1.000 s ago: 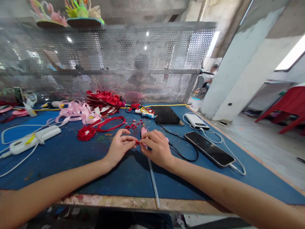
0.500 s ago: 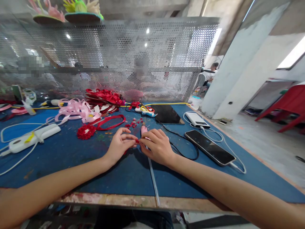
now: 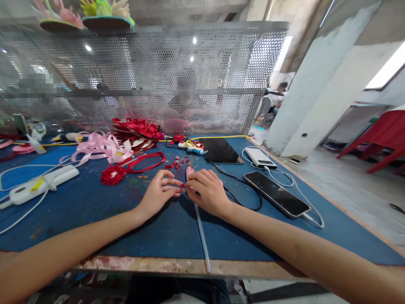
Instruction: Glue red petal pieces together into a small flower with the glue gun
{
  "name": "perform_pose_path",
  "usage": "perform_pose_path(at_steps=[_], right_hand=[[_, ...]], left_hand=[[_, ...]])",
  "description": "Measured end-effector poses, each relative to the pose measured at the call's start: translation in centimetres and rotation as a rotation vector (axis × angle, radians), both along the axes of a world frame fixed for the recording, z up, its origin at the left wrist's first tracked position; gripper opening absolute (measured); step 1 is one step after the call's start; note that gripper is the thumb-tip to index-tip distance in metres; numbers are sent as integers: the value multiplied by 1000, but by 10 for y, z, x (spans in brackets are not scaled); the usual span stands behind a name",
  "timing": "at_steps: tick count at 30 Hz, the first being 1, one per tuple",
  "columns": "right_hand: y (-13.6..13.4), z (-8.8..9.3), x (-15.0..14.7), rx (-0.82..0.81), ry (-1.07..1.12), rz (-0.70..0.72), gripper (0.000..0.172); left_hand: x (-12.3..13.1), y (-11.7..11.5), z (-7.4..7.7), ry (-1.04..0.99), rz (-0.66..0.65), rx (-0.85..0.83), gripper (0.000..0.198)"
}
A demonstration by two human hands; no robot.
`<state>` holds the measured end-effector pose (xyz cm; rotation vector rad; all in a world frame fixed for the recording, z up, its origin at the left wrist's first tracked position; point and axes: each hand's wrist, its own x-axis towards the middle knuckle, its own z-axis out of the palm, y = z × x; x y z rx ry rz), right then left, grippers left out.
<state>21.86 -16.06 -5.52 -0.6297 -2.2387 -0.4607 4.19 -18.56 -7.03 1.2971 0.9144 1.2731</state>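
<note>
A tiny red scrap (image 3: 182,185), which looks like folded ribbon, sits between my two hands. My right hand (image 3: 207,190) pinches it with thumb and fingertips. On the other side, my left hand (image 3: 160,192) has its fingers stretched out and a little apart, their tips close to the scrap; whether they touch it I cannot tell. Partly hidden by my right hand lies a pink glue gun (image 3: 189,171), and a long clear glue stick (image 3: 202,238) runs from it toward the table's front edge. Several small red scraps (image 3: 177,162) are scattered just beyond my hands.
A red ribbon flower (image 3: 113,174) with a ribbon loop (image 3: 147,162) lies left. Behind are pink ribbon (image 3: 103,145), a red ribbon pile (image 3: 139,131) and scissors (image 3: 194,146). A phone (image 3: 276,194), power bank (image 3: 260,157) and cables lie right; a power strip (image 3: 44,183) lies left.
My left thumb has drawn back from the red scrap, and the left fingers have straightened. My right hand still pinches the scrap. The view has shifted slightly.
</note>
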Motion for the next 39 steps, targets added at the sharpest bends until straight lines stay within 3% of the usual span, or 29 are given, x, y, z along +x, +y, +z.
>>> perform_pose_path(at_steps=[7, 10, 14, 22, 27, 32, 39], right_hand=[[0, -1, 0, -335, 209, 126, 7], [-3, 0, -1, -404, 259, 171, 7], [-8, 1, -2, -456, 296, 228, 8], [-9, 2, -6, -564, 427, 290, 10], [-9, 2, -5, -585, 409, 302, 9], [-9, 3, -5, -580, 345, 314, 8], [-10, 2, -5, -560, 324, 297, 7]], left_hand=[[-6, 4, 2, 84, 0, 95, 24], [-8, 4, 4, 116, 29, 134, 26], [-10, 1, 6, 149, 80, 215, 28], [-8, -2, 6, 154, 55, 229, 30], [-9, -2, 4, 287, 44, 296, 39], [-10, -2, 6, 492, 18, 407, 20], [-11, -2, 9, 534, 52, 437, 14]])
